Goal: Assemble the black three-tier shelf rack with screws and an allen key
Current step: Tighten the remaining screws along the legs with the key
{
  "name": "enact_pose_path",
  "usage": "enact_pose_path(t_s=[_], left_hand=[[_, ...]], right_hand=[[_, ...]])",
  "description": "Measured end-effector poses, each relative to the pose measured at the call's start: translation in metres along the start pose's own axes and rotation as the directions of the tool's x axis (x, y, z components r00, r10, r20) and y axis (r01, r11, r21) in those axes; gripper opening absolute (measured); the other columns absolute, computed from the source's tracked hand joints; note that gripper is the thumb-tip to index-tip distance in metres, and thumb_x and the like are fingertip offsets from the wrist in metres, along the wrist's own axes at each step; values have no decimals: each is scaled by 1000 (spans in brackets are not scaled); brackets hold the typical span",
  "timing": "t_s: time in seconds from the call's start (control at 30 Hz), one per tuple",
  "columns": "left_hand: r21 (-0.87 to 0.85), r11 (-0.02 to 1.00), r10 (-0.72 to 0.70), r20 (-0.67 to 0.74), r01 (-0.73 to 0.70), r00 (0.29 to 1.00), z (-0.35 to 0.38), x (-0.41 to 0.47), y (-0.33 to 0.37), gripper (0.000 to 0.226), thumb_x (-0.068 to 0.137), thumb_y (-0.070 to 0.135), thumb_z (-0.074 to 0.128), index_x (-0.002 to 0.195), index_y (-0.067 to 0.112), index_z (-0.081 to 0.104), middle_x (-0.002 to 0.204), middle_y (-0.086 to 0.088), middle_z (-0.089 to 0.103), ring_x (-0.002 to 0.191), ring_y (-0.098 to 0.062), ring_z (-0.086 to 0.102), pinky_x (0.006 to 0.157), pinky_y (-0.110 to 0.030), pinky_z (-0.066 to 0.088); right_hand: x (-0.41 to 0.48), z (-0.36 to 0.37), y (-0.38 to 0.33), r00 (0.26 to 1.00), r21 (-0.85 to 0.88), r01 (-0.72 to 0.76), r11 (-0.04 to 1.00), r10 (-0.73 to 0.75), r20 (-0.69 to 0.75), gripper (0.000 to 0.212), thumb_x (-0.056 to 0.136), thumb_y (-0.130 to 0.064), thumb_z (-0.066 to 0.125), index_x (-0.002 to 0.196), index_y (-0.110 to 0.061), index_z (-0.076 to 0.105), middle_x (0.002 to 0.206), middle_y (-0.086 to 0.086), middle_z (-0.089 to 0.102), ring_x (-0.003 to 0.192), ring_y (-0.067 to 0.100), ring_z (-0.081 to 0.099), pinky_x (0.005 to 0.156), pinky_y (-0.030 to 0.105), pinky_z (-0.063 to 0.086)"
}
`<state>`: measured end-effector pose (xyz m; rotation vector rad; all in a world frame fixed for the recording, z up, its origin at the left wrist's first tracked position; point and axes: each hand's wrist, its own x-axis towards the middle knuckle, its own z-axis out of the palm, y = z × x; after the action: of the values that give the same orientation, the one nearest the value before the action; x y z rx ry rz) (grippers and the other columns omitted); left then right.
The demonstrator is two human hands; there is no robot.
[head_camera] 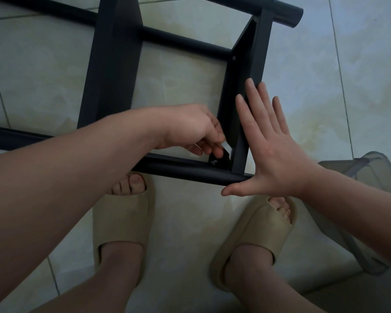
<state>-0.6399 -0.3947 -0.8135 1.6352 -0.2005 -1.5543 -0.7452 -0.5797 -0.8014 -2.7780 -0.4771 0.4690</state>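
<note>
The black shelf rack (pixel 113 64) lies on its side on the tiled floor, its tubes and flat shelf boards forming a frame. My left hand (pixel 190 129) reaches into the frame and pinches a small silver allen key (pixel 225 146) just above a screw (pixel 214 162) in the corner bracket by the near tube (pixel 185 169). My right hand (pixel 269 145) is flat with straight, spread fingers, pressing against the outer face of the right shelf board (pixel 255 62). A second screw (pixel 234 57) sits higher on that board.
My two feet in beige slide sandals (pixel 122 220) stand right below the near tube. A translucent grey plastic stool or bin (pixel 357 172) sits at the right edge. Pale floor tiles surround the rack.
</note>
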Motion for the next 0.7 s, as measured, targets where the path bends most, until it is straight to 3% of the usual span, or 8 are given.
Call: enact_pose_path(t_s=[0.3, 0.7], left_hand=[[73, 997, 24, 18, -26, 1000, -1, -6, -1, 20, 99, 8, 54, 82, 14, 64, 80, -3, 74, 69, -7, 60, 73, -26, 49], [184, 981, 55, 62, -65, 997, -3, -13, -8, 22, 98, 11, 58, 81, 20, 68, 83, 2, 76, 77, -7, 65, 83, -33, 51]], right_hand=[[0, 1, -1, 1000, 10, -1, 1000, 1, -5, 142, 68, -95, 50, 160, 2, 1, 167, 23, -11, 154, 38, -16, 123, 63, -2], [0, 2, -1, 1000, 12, 2, 1000, -2, -16, 142, 69, -95, 49, 160, 2, 2, 167, 24, -10, 155, 39, -15, 123, 63, -1]])
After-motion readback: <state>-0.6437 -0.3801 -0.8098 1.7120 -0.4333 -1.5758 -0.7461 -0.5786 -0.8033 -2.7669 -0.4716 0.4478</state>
